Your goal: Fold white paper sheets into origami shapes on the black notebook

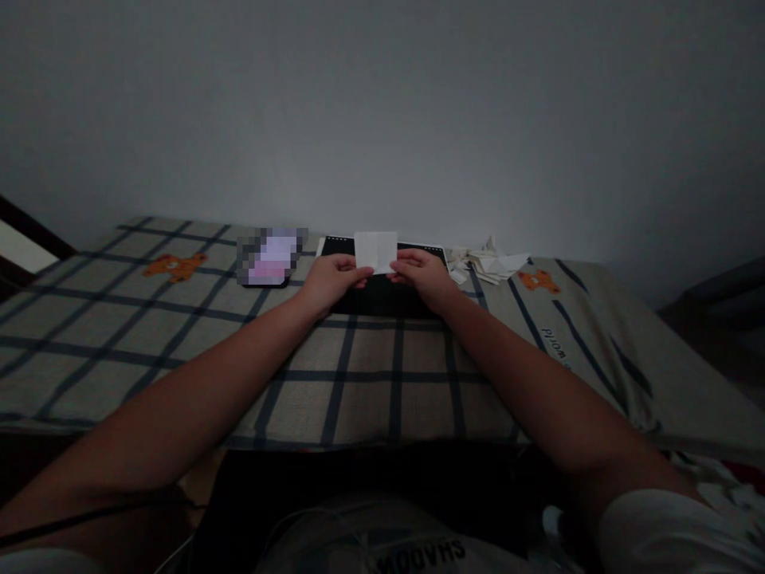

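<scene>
A small white paper sheet is held up between both hands, just above a black mat lying beneath them. The left hand is closed into a pinch on the sheet's lower left edge, with the thumb pressed against the curled fingers. The right hand is likewise pinched on the lower right edge, its fingers bent over the paper's margin. The two hands are set close together, nearly touching, with the sheet rising upright past the fingertips. The mat is laid on a checked cloth crossed by dark blue lines, by which the whole surface under the forearms is covered. Just beyond the right hand, to its outer side, a pile of folded white paper pieces is heaped on the cloth. An orange bear print is seen near that pile. To the outer side of the left hand, a pixelated rectangular object is lying on the cloth, and another orange bear print is shown farther out. A plain grey wall is seen behind everything.
</scene>
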`<state>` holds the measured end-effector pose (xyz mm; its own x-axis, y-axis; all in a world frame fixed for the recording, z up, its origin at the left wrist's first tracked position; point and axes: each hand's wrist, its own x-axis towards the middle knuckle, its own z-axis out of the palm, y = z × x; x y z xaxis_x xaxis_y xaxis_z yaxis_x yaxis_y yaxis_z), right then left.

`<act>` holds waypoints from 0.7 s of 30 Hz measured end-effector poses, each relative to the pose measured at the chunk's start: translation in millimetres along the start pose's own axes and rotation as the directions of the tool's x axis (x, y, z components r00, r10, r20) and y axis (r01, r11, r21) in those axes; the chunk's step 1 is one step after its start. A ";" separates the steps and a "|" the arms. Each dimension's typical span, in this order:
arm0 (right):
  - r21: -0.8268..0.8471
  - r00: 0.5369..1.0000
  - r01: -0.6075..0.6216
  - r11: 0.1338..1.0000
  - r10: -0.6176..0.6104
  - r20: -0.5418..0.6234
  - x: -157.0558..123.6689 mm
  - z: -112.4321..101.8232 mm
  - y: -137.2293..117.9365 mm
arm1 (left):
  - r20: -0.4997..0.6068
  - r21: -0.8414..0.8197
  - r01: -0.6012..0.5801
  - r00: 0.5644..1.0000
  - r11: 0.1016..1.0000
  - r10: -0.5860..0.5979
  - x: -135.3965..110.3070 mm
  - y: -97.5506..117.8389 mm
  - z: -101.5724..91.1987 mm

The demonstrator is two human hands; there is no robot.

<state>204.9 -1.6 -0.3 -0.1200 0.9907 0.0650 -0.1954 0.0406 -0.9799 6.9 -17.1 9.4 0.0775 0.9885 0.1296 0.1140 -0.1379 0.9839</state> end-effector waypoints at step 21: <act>-0.122 0.993 -0.006 0.993 0.021 0.120 -6.1 7.1 1.1 | 0.093 -0.136 -0.037 0.994 0.990 0.050 0.5 -3.6 6.5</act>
<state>198.4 -8.6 -0.5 -0.2395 0.9686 0.0668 -0.0746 0.0503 -0.9959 12.9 -16.5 5.1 0.1748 0.9704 0.1669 -0.0247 -0.1651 0.9860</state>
